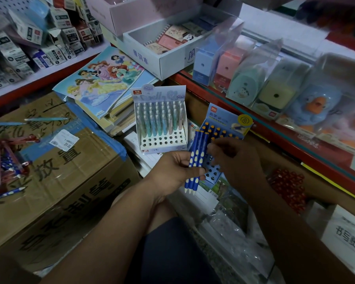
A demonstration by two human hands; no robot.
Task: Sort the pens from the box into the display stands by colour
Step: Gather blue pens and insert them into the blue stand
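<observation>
My left hand [173,171] grips a bunch of dark blue pens with pale dots [195,158], their white tips pointing down. My right hand [234,160] hovers over the blue display stand [226,125], fingers curled at one of the blue pens by the stand's holes; whether it pinches that pen is hidden. Several blue pens with orange caps stand in that stand. A pastel display stand [162,125] to its left holds rows of pastel pens, with empty holes in front. More loose pens [4,160] lie in a clear wrapper at the far left on a cardboard box.
A big taped cardboard box [55,171] fills the left. Picture books [103,78] are stacked behind it. A red-edged shelf [285,138] on the right carries boxed sharpeners. A white box of notebooks [162,56] sits behind the stands. Plastic bags lie below my hands.
</observation>
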